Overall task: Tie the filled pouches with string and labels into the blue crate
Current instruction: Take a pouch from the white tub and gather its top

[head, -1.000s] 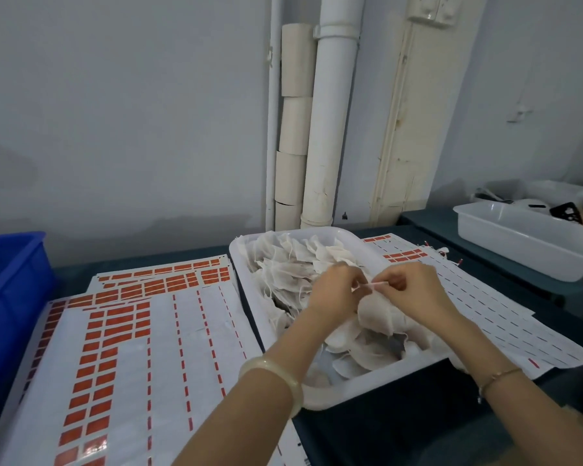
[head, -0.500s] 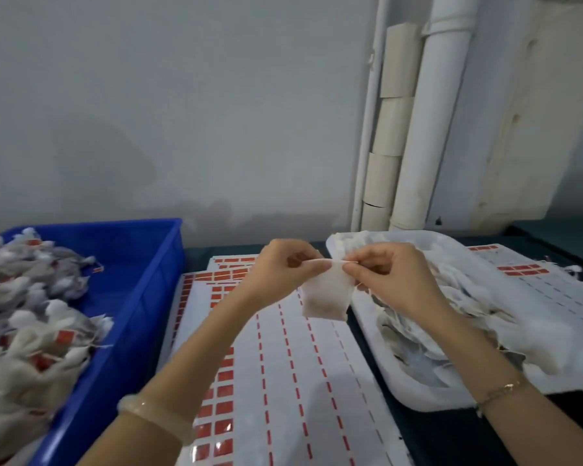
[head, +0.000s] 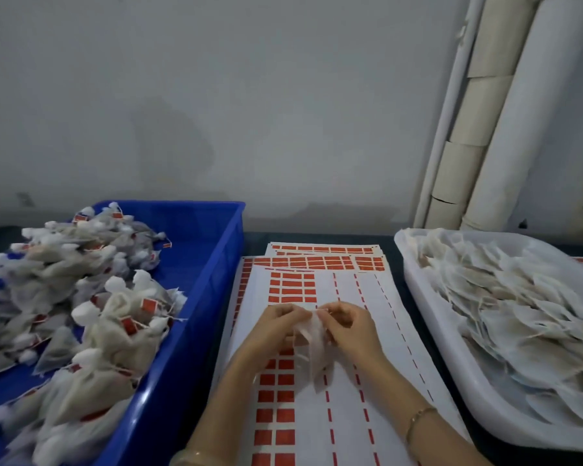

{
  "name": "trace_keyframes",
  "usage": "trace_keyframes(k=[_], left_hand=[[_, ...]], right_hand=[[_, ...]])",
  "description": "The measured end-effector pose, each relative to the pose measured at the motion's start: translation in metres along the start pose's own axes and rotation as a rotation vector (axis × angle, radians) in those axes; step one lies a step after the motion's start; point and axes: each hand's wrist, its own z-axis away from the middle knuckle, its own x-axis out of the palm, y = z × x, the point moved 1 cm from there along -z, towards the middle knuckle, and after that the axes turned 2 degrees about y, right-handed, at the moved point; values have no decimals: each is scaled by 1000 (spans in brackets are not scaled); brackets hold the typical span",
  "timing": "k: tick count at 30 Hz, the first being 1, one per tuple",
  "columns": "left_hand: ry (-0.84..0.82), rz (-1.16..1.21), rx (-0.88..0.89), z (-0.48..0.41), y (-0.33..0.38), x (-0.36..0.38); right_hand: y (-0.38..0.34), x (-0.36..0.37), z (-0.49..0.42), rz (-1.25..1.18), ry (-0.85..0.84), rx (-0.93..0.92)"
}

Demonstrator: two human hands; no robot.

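Two hands meet at mid-frame over the label sheets: left hand (head: 276, 326) and right hand (head: 349, 326), fingers curled inward and pinched on the gathered top of one white pouch (head: 313, 351). Pouch hangs between them, its mesh body drooping toward the viewer, blurred; whether string is already around its neck cannot be told. Left wrist carries a pale bangle (head: 191, 457) at the bottom edge; right wrist a thin gold bracelet (head: 419, 420). Directly below the hands lie the label sheets (head: 347, 428), white backing with columns of red labels, many rows already stripped to narrow red dashes; full red blocks remain along the left side and at the far end, where several sheets overlap. Sheets rest on a dark bench (head: 392, 264), visible in strips between the containers. Left of the sheets, just beside them, sits the blue crate (head: 202, 297), heaped with tied pouches (head: 91, 314), bunched tops, small red labels showing among them; pile fills the crate's left and near part, the far right corner showing bare blue. Right of the sheets stands a white tray (head: 451, 348), piled with flat untied pouches (head: 519, 304). Behind all, a grey wall (head: 249, 112); at upper right, white pipes (head: 505, 146) run up it.
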Motion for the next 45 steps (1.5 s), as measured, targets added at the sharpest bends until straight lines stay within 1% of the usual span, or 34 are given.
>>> trace_keyframes(k=[3,5,6,7,9,10,14,18,21,25,29,31,36,39,40,45], left_hand=[[-16,145,-100,-10,-6,0],[-9,231,-165,-16,-9,-4],[-15,242,-160,-18,-9,-6],[-40,217,-115,-19,-11,-8],[-97,81,12,-19,-12,-9],[-109,21,38,-18,-12,-9],[-157,-133,89,-22,-13,-9],[-185,-213,114,-19,-12,-8],[-133,-223,114,-18,-13,-5],[53,-198,62,-19,-15,-8],[130,-100,45,-18,-14,-10],[133,-65,40,-19,-15,-10],[137,-76,24,-18,-11,-9],[66,17,24,-19,-8,-6],[51,5,45,-19,-7,-4],[148,-119,130,-19,-7,2]], right_hand=[[19,10,-3,-94,34,16],[28,10,-4,-88,59,1],[30,8,-4,-85,59,-10],[33,7,-6,-86,49,-20],[34,4,-8,-101,26,-44],[34,3,-10,-115,21,-49],[34,3,-12,-139,49,-45],[29,2,-8,-252,-27,-47],[26,1,-7,-309,-16,-26],[23,1,-11,-365,23,62],[22,-1,-9,-326,44,-4],[24,-1,-8,-279,37,-31],[23,-1,-7,-199,62,-29],[21,-4,-7,-222,74,-38],[20,-5,-6,-232,70,-40],[17,-4,-5,-254,34,-31]])
